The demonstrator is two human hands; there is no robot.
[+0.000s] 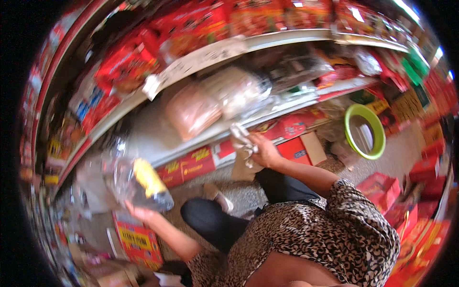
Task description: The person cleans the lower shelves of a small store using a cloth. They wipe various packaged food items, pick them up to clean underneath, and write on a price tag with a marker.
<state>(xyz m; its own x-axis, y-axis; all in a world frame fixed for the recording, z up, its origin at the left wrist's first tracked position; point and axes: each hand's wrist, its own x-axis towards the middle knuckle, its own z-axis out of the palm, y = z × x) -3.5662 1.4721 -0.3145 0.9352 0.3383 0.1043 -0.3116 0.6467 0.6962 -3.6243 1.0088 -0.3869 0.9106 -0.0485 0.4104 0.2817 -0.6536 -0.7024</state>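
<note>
My left hand (141, 212) is under a clear plastic bag (123, 179) with something yellow and something dark in it, lifted beside the left end of the low shelf. A crumpled white cloth (243, 138) is in my right hand (266, 151), at the front edge of the white metal shelf (154, 138). On that shelf lie a pinkish plastic-wrapped pack (195, 111) and a whitish one (236, 91), close together. Bare shelf surface shows to the left of them. Blur hides the finer detail of the packs.
Red snack packets (193, 25) fill the shelf above, behind a handwritten cardboard strip (204, 59). A green-rimmed basin (381, 143) stands at right, near red boxes (378, 188). Beside my knee is a red and yellow carton (138, 240). Red cartons (188, 165) sit under the shelf.
</note>
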